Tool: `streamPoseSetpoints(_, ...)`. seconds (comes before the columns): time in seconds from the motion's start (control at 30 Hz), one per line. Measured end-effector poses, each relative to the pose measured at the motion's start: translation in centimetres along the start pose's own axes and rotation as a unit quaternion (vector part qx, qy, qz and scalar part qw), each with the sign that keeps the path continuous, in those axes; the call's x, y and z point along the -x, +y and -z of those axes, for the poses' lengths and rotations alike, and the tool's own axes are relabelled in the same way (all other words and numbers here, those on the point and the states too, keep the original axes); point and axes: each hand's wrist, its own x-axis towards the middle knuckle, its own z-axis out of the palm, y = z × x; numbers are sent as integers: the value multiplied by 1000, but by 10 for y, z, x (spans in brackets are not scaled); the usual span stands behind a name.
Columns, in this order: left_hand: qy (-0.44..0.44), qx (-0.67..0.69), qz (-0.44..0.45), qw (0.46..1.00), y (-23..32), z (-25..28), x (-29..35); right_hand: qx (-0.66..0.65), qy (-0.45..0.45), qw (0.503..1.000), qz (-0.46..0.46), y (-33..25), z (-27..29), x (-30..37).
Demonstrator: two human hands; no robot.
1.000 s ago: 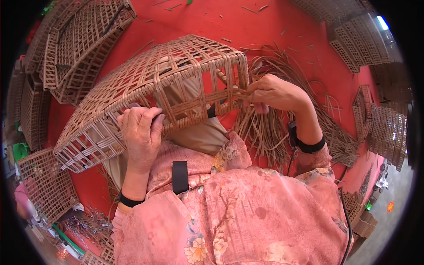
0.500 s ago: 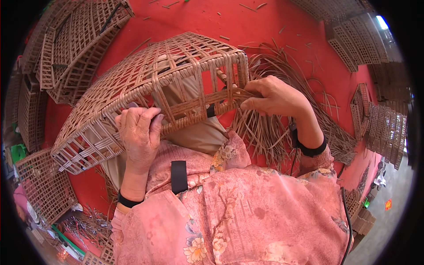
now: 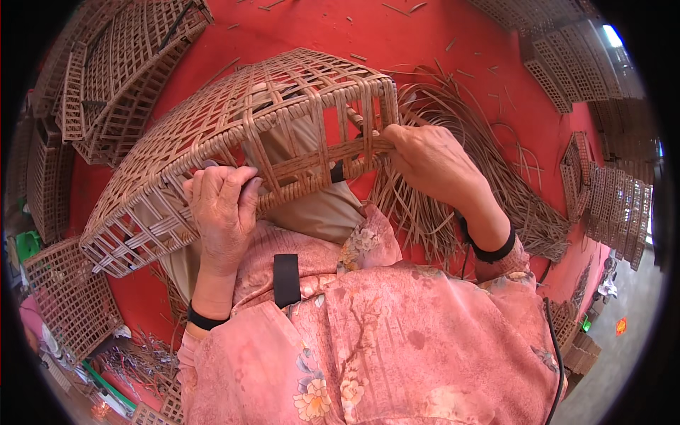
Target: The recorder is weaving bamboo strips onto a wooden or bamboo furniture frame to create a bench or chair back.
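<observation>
A brown open-weave basket [image 3: 249, 134] lies tilted across my lap, its lattice side facing me. My left hand [image 3: 222, 212] is closed on the near edge of that side, thumb and fingers pinching the wrapped rim. Over at the basket's right end, my right hand [image 3: 428, 157] pinches the flat weaving strands [image 3: 333, 153], which run horizontally through the uprights. Its fingertips press close to the corner post; the strand ends under the hand are hidden.
A heap of long loose strands [image 3: 489, 184] spreads over the red floor [image 3: 326, 27] to the right. Stacked woven baskets [image 3: 134, 64] stand at the far left, with more lattice panels [image 3: 577, 64] at the far right. A flat lattice piece [image 3: 74, 294] leans at the left.
My right hand has turned and shifted slightly left, closer to the basket's corner, still gripping the strands. My left hand and the basket stay nearly in place.
</observation>
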Motion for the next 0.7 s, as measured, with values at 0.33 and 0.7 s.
streamPoseSetpoints(0.33, -16, -2, 6, 1000, 4, 4, -1, -29, 69, 997, 8, -1, -25, -4)
streamPoseSetpoints(0.7, 44, 51, 22, 998, 12, 9, -1, -250, 66, 942, -216, 174, 67, 49)
